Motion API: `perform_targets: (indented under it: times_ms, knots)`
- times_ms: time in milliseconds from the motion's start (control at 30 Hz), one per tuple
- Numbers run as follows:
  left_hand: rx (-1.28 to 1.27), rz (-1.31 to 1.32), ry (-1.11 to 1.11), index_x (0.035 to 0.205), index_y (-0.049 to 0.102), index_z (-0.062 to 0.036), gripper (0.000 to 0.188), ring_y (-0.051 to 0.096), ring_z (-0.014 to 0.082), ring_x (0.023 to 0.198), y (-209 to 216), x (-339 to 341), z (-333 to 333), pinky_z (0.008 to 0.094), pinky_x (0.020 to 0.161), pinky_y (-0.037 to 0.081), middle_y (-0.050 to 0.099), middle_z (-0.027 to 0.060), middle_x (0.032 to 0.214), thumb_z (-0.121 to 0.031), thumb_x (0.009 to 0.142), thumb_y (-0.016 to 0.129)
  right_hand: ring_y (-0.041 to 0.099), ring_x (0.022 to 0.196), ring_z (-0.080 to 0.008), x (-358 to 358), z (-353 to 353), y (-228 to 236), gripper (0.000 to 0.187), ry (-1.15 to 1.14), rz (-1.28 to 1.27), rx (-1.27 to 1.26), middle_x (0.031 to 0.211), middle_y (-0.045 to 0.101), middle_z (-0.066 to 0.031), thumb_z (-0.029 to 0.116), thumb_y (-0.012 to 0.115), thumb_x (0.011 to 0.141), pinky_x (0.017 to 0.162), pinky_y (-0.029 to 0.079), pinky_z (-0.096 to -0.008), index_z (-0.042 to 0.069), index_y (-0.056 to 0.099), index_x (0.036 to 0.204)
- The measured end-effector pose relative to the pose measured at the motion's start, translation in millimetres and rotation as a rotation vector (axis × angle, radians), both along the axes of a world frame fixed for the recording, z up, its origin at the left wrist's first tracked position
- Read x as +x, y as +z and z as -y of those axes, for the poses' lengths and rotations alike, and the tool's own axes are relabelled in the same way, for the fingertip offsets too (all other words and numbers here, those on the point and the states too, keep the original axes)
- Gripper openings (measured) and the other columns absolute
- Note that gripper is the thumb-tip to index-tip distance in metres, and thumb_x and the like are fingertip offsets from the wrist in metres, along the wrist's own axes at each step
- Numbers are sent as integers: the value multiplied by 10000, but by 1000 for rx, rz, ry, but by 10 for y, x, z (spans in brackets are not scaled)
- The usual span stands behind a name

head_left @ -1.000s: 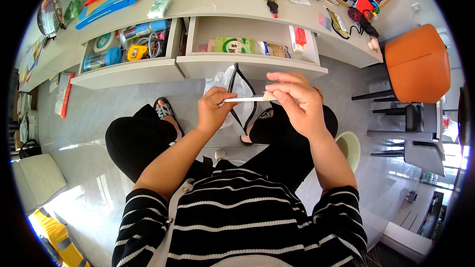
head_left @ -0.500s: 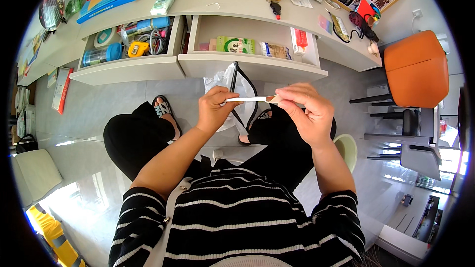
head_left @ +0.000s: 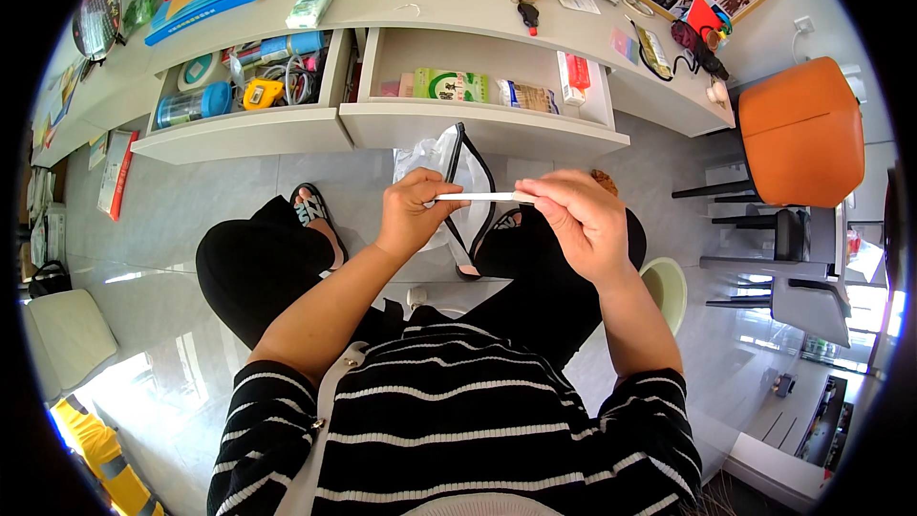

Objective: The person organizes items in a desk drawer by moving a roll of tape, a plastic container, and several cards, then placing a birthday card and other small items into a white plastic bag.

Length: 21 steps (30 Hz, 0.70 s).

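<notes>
A: Where is the thin white piece (head_left: 484,197)?
B: It is in the air between the person's two hands, above the white plastic bag (head_left: 414,163) near the floor, and on the person's side of the open middle drawer (head_left: 482,126).
A: And how does its long axis lie?
B: From left to right, almost level across the view, with its narrow edge showing.
A: What does the left hand (head_left: 408,210) do?
B: It is pinching the left end between thumb and bent fingers.
A: And the right hand (head_left: 580,220)?
B: Its thumb and forefinger come together at the right end. Whether they press on it, one cannot tell. Neither hand is nearer; each one is at its own end.
</notes>
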<state>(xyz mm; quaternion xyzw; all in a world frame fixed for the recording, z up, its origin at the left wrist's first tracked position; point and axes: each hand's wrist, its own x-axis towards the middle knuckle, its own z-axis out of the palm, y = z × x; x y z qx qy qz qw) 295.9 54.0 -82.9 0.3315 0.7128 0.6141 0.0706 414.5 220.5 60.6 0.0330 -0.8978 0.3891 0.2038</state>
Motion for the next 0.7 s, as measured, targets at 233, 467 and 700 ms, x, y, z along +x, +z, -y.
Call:
perform_targets:
  times_ms: [233,467,700]
  knots:
    - [-50,93,-188,803,703,-36,200,550,158,597,43,-39,15,274,535,436,603,64,730,-146,671,806,574,689,-234,-67,-61,-135,134,-79,-45,34,797,610,-104,100,650,831,619,451,-297,-28,625,859]
    - [-162,434,-216,831,681,29,258,533,103,636,14,-66,10,253,587,427,612,47,741,-175,717,791,515,620,-125,-171,-330,-554,280,-351,286,-250,763,588,-55,240,609,892,566,402,-257,-31,603,821]
    - [-80,949,-219,930,639,50,289,597,141,714,156,-107,22,272,654,470,658,104,830,-174,781,744,548,638,-82,-231,-266,-679,302,-499,271,-926,821,635,-39,257,593,910,599,461,-232,-22,619,1020]
